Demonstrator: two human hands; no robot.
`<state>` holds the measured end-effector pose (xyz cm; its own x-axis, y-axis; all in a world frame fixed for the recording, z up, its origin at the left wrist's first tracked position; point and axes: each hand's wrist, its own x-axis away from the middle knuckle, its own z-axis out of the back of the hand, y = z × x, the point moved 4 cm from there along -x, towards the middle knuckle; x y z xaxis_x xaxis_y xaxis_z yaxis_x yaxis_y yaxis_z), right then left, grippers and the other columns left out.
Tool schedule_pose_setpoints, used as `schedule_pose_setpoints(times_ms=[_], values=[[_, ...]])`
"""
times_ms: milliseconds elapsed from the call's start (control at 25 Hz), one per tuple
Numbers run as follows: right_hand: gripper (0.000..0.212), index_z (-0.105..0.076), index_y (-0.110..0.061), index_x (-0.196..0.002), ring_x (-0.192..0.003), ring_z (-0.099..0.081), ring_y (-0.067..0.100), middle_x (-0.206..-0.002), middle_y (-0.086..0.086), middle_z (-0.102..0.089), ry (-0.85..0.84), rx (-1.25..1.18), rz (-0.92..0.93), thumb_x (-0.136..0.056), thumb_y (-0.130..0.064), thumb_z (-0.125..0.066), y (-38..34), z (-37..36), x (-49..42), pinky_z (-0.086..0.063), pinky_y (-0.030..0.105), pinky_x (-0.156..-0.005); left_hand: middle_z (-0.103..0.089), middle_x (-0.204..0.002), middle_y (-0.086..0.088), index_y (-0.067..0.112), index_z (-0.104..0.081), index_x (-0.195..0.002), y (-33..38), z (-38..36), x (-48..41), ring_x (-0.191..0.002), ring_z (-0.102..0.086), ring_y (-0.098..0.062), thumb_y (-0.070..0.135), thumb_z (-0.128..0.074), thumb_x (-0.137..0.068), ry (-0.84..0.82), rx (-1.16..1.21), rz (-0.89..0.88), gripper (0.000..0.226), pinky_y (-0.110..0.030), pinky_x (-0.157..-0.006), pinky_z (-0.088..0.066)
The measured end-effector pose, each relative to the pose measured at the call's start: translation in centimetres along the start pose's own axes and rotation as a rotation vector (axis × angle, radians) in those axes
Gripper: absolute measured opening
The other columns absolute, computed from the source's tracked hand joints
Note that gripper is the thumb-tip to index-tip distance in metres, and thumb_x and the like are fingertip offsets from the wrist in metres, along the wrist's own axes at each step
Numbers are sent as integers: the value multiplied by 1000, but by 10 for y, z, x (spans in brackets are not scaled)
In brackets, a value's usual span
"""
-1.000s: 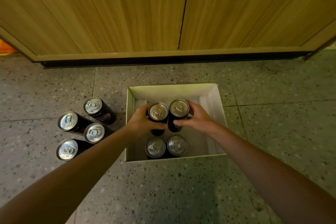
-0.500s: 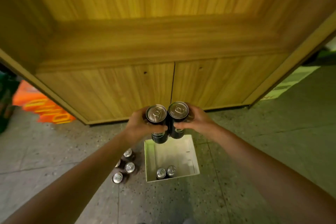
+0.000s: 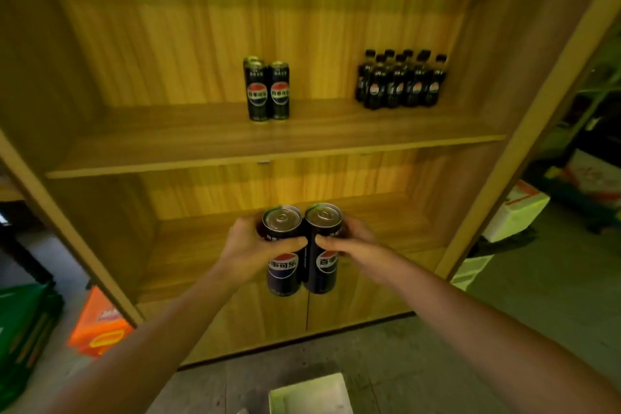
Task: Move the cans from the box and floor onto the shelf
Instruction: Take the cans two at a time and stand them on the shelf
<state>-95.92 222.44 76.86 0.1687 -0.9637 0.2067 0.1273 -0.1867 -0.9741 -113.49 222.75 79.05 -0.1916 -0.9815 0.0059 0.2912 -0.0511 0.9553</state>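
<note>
Black left can [image 3: 283, 274] w/in L hand [image 3: 248, 252] fingers, right can [image 3: 325, 274] w/in R hand [image 3: 359, 245].

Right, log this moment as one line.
left hand: grips left can | right hand: grips right can | both upright before lower shelf | upper shelf: cans, bottles

A shop stockroom is being indicated: cola cans [image 3: 267, 91] and small cola bottles [image 3: 400, 81] are being stocked on a wooden shelf unit [image 3: 201, 141], and a carton [image 3: 514, 212] and green crate [image 3: 23, 323] are being stored on the floor [image 3: 537, 296].
</note>
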Motion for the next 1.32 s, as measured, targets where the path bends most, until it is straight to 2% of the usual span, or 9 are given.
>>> schedule_pose_setpoints(times_ms=[120,200,320,480,680,800,1000,1160,1320], values=[[46,-55,-28,-111,-114,-52,19,-111,-5,-59,52,-26,120,-71,-13,-74,-61,-6,-2,-40,40,-105,-66,-95,4,11,-63,-114,48,25,-14,-80,-60,-1,15,-81,-65,97,-3,-44,52,-11,-65,-44],[38,-58,-27,-106,-110,-55,19,-118,2,-62,79,-34,172,-73,-13,-73,-89,-8,-11,-42,37,-101,-70,-105,-3,11,-64,-112,67,39,-29,-82,-62,-6,18,-83,-64,148,5,-41,52,-14,-67,-47],[53,-53,-17,-123,-117,-53,23,-128,6,-58,106,-51,190,-73,-18,-73,-113,-7,-45,-40,44,-105,-69,-114,-7,12,-64,-113,83,57,-62,-94,-63,-15,24,-85,-60,224,-2,-29,58,-27,-80,-50],[59,-53,-20,-122,-118,-54,25,-130,6,-58,94,-86,184,-68,-24,-77,-133,5,-114,-42,48,-103,-69,-115,-9,10,-64,-112,92,72,-129,-103,-66,-23,26,-85,-58,276,-7,-22,60,-37,-89,-53],[65,-47,-19,-128,-124,-49,27,-133,5,-55,45,-87,160,-70,-25,-76,-153,27,-206,-39,49,-105,-69,-116,-10,10,-64,-112,92,81,-213,-104,-65,-23,26,-85,-60,367,-16,-3,59,-37,-91,-53],[67,-44,-18,-131,-125,-48,26,-135,7,-53,37,-79,187,-72,-24,-75,-159,34,-247,-37,47,-107,-69,-112,-10,7,-64,-112,87,85,-250,-96,-63,-18,24,-83,-63,387,-24,17,56,-29,-80,-51],[59,-47,-14,-128,-122,-50,25,-132,8,-55,37,-47,210,-74,-22,-73,-155,39,-287,-41,34,-94,-67,-118,-14,6,-63,-114,73,85,-288,-109,-63,-26,22,-83,-64,439,-10,50,56,-30,-82,-49],[58,-50,-15,-124,-119,-54,25,-129,8,-58,81,-13,216,-72,-26,-75,-151,40,-306,-43,42,-100,-68,-118,-13,9,-64,-112,57,87,-308,-110,-63,-26,24,-84,-62,461,24,61,56,-33,-88,-51],[56,-50,-15,-124,-113,-54,18,-127,6,-59,98,-10,270,-75,-24,-73,-155,36,-310,-44,29,-85,-67,-118,-12,8,-62,-114,53,89,-320,-109,-62,-26,22,-83,-64,476,82,55,56,-33,-86,-50]])
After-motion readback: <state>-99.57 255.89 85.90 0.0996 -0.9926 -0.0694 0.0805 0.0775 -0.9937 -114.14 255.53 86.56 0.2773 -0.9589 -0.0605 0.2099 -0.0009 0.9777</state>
